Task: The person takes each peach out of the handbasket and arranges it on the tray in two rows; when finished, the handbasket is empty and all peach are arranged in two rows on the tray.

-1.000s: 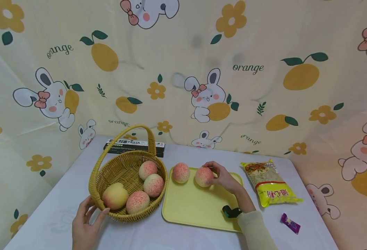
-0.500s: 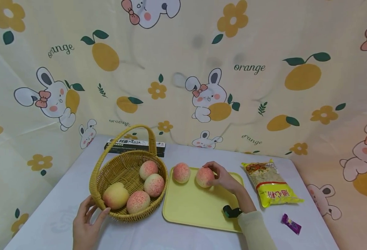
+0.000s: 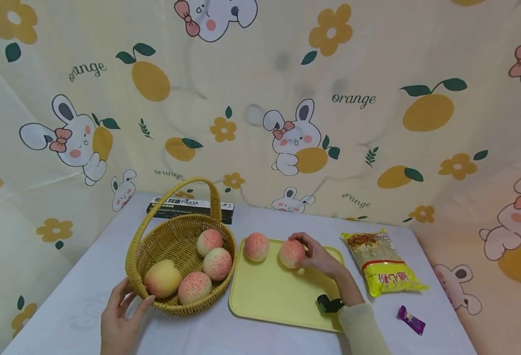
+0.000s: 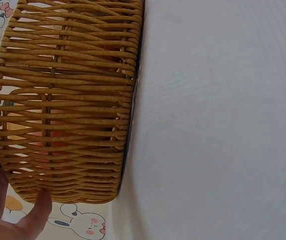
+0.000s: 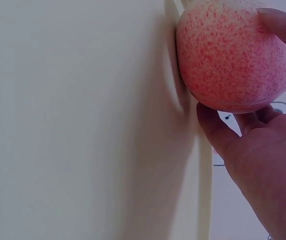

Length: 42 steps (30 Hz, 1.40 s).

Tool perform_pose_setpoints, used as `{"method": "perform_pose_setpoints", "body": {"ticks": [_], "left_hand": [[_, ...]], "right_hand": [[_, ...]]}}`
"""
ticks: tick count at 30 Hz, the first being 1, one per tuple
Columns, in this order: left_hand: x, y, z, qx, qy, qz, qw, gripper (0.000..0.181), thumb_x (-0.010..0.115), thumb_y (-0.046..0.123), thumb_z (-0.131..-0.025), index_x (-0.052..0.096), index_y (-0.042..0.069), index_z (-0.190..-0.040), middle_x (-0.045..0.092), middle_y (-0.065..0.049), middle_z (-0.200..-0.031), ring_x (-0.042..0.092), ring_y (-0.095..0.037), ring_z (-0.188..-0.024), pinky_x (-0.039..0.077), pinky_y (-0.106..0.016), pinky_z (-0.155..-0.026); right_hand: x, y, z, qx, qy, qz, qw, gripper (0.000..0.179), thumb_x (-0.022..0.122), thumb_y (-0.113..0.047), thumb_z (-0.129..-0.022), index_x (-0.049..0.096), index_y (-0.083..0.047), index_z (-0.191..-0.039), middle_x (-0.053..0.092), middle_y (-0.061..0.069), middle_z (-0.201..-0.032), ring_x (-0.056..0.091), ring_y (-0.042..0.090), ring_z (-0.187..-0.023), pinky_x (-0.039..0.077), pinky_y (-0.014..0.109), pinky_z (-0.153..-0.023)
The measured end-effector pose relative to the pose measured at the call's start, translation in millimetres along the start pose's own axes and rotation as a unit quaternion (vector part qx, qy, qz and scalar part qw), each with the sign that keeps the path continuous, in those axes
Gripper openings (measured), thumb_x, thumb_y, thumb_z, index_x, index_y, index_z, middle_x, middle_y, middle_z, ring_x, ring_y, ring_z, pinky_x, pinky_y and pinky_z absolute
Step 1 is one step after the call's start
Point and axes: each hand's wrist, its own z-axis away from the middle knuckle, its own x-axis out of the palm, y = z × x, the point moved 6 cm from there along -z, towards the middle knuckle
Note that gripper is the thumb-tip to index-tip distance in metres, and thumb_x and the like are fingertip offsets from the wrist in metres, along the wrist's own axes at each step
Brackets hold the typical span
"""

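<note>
Little has changed over the last second — the speckled peach (image 3: 290, 254), right of centre in the head view, has edged rightward by a touch at most, and the right hand (image 3: 324, 261) keeps thumb and fingers curled round it. The peach is near the upper edge of the tray (image 3: 278, 301), just right of a second peach (image 3: 257, 246); whether it bears fully on the tray is hard to make out. At lower left, the left hand (image 3: 122, 318) still grips the basket (image 3: 189, 309), its four fruits (image 3: 194, 287) unmoved — so the work seems paused, the hold not yet released.
</note>
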Motion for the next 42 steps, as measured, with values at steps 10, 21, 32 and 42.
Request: {"method": "perform_pose_setpoints", "body": {"ticks": [10,21,32,42], "left_hand": [[0.1,-3.5,1.1,-0.013,0.001,-0.01,0.9999,0.062,0.076,-0.016,-0.079,0.052,-0.002,-0.135,0.056,0.008,-0.113,0.055,-0.003,-0.107,0.045,-0.003,-0.092],[0.5,-3.4,0.3,-0.003,0.0,0.0,1.0,0.064,0.076,-0.017,-0.077,0.053,-0.002,-0.135,0.057,0.008,-0.115,0.056,-0.004,-0.107,0.045,-0.004,-0.092],[0.0,1.9,-1.1,0.028,0.0,0.011,0.9995,0.066,0.075,-0.022,-0.074,0.053,-0.004,-0.134,0.058,0.005,-0.114,0.057,-0.006,-0.107,0.047,-0.006,-0.093],[-0.1,-0.6,-1.0,0.03,-0.002,0.009,0.9995,0.066,0.075,-0.023,-0.074,0.053,-0.004,-0.134,0.059,0.001,-0.113,0.057,-0.005,-0.106,0.047,-0.006,-0.093]], "right_hand": [[1.1,-0.4,1.2,-0.004,-0.008,-0.008,0.9999,0.066,0.073,0.008,-0.08,0.043,0.004,-0.139,0.044,0.025,-0.139,0.043,0.028,-0.125,0.045,0.021,-0.102],[-4.8,-4.8,1.1,-0.001,0.006,-0.014,0.9999,0.064,0.072,0.001,-0.086,0.041,0.007,-0.141,0.041,0.029,-0.142,0.041,0.034,-0.13,0.041,0.02,-0.105],[-5.4,-43.1,-20.4,-0.045,0.004,0.018,0.9988,0.066,0.071,0.0,-0.088,0.038,0.008,-0.145,0.042,0.026,-0.145,0.032,0.048,-0.137,0.024,0.063,-0.119],[39.3,-92.0,-68.0,-0.067,-0.075,0.053,0.9935,0.065,0.072,-0.004,-0.088,0.042,-0.001,-0.146,0.042,0.013,-0.149,0.035,0.032,-0.141,0.026,0.054,-0.121]]}}
